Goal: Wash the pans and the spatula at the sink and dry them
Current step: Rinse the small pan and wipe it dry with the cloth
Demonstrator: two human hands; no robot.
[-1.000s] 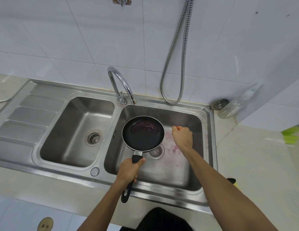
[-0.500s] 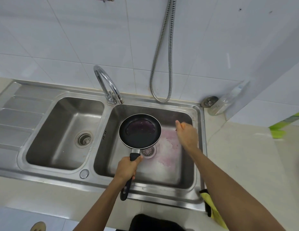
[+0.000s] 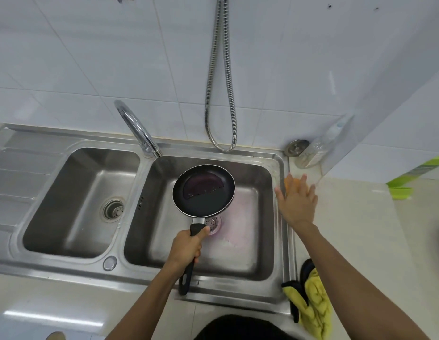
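Note:
My left hand [image 3: 187,246] grips the black handle of a small black frying pan [image 3: 203,190], holding it over the right basin of the steel sink [image 3: 281,212]. Purplish water pools in the pan's far half. My right hand [image 3: 296,201] is spread flat, fingers straight, over an orange sponge [image 3: 290,184] lying on the sink's right rim; the sponge is mostly hidden beneath the fingers. No spatula or second pan is in view.
A curved tap [image 3: 137,128] stands between the two basins. A metal shower hose [image 3: 220,94] hangs on the tiled wall. A yellow and black cloth [image 3: 311,300] lies at the sink's front right corner. A clear bottle [image 3: 319,146] and a drain plug [image 3: 298,146] sit by the wall.
My right hand has left the right basin, opened from a fist and moved right onto the orange sponge on the rim. The pan stays held over the basin.

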